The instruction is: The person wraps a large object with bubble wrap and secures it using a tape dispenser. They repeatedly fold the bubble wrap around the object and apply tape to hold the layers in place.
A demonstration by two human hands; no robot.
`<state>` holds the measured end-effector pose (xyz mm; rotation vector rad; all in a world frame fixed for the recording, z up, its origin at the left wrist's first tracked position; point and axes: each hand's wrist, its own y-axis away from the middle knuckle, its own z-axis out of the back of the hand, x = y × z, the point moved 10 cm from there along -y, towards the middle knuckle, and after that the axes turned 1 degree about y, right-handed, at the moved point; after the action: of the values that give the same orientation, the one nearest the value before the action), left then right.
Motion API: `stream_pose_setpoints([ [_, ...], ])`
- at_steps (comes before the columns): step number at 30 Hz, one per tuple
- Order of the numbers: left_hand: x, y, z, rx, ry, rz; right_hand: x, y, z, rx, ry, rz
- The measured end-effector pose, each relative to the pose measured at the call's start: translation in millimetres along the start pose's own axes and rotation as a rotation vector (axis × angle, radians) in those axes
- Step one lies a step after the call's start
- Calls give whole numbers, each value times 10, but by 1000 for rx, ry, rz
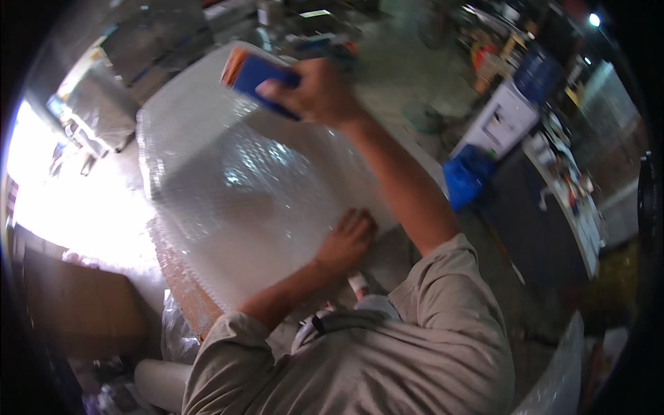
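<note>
A wide sheet of clear bubble wrap (270,173) covers the table in front of me, shiny and wrinkled toward its middle. My left hand (349,238) rests on its near right part, palm down, with the fingers laid on the plastic. Held up over the far side, my right hand (318,90) grips a flat blue block with an orange-brown end (266,81); its exact kind does not show. The thumb lies across the blue face. What lies under the bubble wrap is blurred by the plastic.
A brown board edge (190,294) shows under the wrap at the near left. A cardboard box (83,304) and a pale roll (162,377) stand at lower left. On the right are a water dispenser (501,121), a blue plastic bag (467,176) and a dark-topped table (536,221).
</note>
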<state>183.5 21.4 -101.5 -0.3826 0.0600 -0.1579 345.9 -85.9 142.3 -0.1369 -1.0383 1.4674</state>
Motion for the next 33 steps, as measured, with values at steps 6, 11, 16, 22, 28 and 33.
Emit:
stream_pose_setpoints([
  [6, -59, -43, 76, -51, 23, -38, -1068, 3235, 731, -455, -1000, -1016],
  [11, -75, -16, 137, -95, 20, -60, -1161, 4116, 317, -468, -1005, -1426],
  [16, -73, -11, 126, -117, 72, -52, -996, 4083, 157, -193, -1007, -1478],
  [22, -34, 6, 210, -150, 174, -1, -863, 4515, -204, -394, -1173, -1448],
  [28, -153, -135, 186, 21, 135, 21, -672, 4946, -1113, -387, -1520, -1301],
  [33, -673, -203, 154, 95, -48, -443, -669, 5372, -1835, -304, -1608, -1341],
])
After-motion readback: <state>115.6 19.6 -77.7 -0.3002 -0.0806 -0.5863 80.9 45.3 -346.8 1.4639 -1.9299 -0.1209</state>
